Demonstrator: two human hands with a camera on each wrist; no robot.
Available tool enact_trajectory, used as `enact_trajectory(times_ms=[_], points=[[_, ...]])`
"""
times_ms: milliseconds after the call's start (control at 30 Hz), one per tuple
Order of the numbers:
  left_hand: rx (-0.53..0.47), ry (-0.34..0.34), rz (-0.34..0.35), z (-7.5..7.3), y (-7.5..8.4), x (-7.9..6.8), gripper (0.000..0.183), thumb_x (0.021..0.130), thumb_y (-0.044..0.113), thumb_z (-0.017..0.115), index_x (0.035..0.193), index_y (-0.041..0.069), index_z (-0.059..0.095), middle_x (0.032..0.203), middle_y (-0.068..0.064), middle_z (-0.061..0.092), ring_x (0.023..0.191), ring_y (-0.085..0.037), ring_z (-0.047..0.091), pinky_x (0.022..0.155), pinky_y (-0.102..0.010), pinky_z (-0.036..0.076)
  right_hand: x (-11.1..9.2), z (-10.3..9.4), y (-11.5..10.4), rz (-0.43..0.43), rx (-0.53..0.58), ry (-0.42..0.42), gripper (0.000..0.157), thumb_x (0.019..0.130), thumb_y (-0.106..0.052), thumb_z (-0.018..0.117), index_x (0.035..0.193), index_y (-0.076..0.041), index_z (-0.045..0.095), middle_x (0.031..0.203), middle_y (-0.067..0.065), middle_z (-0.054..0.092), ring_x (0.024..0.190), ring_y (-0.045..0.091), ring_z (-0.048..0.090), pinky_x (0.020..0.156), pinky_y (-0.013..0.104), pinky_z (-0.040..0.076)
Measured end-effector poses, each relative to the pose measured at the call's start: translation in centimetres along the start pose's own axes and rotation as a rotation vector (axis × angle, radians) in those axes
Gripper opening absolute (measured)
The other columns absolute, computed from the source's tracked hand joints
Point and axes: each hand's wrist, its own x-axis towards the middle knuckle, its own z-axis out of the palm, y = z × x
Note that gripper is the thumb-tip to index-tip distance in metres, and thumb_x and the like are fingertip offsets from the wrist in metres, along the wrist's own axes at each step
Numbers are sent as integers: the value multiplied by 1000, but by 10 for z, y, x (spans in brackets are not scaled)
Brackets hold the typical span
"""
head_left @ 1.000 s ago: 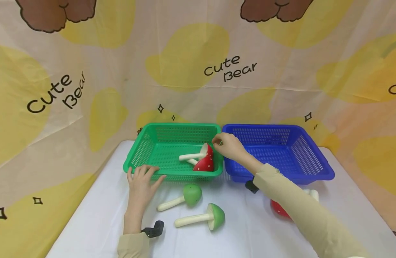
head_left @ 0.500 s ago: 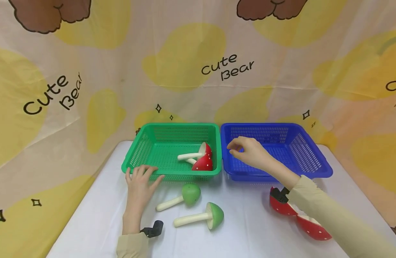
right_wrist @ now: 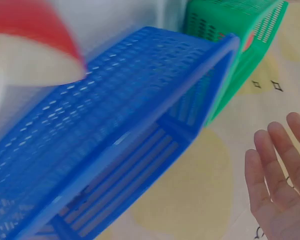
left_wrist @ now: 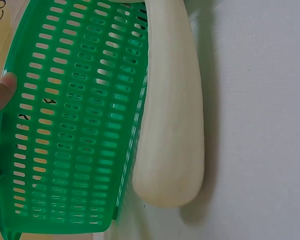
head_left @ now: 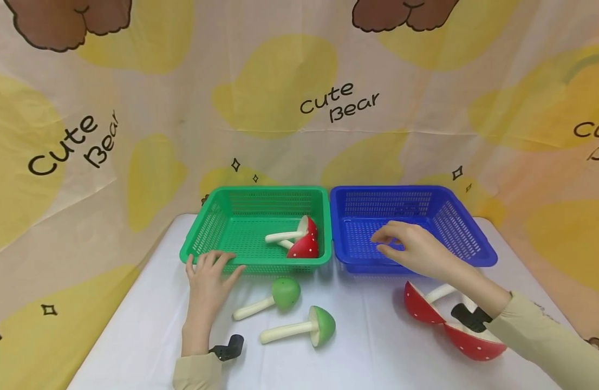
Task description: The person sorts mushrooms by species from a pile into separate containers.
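Note:
My left hand (head_left: 208, 279) holds the front rim of the green basket (head_left: 255, 261) near its left corner; in the left wrist view a fingertip (left_wrist: 9, 82) lies on the rim. Two red-capped toy mushrooms (head_left: 303, 248) lie in that basket. My right hand (head_left: 416, 249), fingers loosely bent and holding nothing, is over the blue basket (head_left: 343, 254). Two green-capped toy mushrooms, one behind (head_left: 286, 293) and one in front (head_left: 323, 326), lie before the green basket. Two more red-capped mushrooms (head_left: 421, 306) lie at the right, partly hidden by my right forearm.
The baskets stand side by side at the back of the white-covered table (head_left: 368, 336). A patterned cloth (head_left: 270, 108) hangs behind them. A pale mushroom stem (left_wrist: 170, 125) shows large in the left wrist view, beside the green basket.
My right hand has moved from the green basket's right rim rightwards and towards me, over the blue basket. The red mushrooms at the right have come into fuller view. My left hand stays put.

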Motion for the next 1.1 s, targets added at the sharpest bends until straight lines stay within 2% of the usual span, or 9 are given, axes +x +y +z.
enact_trajectory(times_ms=[300,433,633,867,967,1100], points=[[-2,7,7,1,-2,-1,35,77,29,79,105,11,68,105,-11,63,108,-35,50,111,-69,15,-41,0,22,-3,-50,19,21,86,-8,69,104,-17,70,97,-6,69,91,15,65,76,26,57],[-3,10,5,2,-3,-1,36,77,30,79,105,12,68,105,-11,63,108,-35,50,111,-68,15,-56,1,32,14,-57,26,21,84,-9,70,103,-18,70,96,-9,68,91,15,65,77,24,57],[-3,8,9,2,-3,-1,36,78,31,79,106,11,68,106,-12,63,109,-35,50,111,-68,15,-76,0,44,-5,-69,65,23,81,-6,73,100,-18,70,95,-11,67,88,12,64,75,23,56],[-1,12,6,1,-3,-1,35,77,30,79,105,12,68,106,-12,63,108,-35,50,111,-68,15,-92,2,54,108,-51,-32,26,82,-9,72,106,-19,68,102,-7,67,97,21,64,76,27,57],[-4,11,5,2,-2,-1,35,77,29,79,105,11,68,106,-12,63,108,-35,50,111,-68,15,-97,6,58,108,-96,-52,26,82,-11,73,107,-19,68,102,-6,68,97,21,65,75,32,57],[-11,3,-5,1,-2,-1,35,78,30,79,106,11,68,106,-12,63,110,-35,49,111,-68,13,-102,12,62,86,-154,-87,26,81,-15,75,106,-20,68,102,-6,67,96,20,64,70,28,57]])
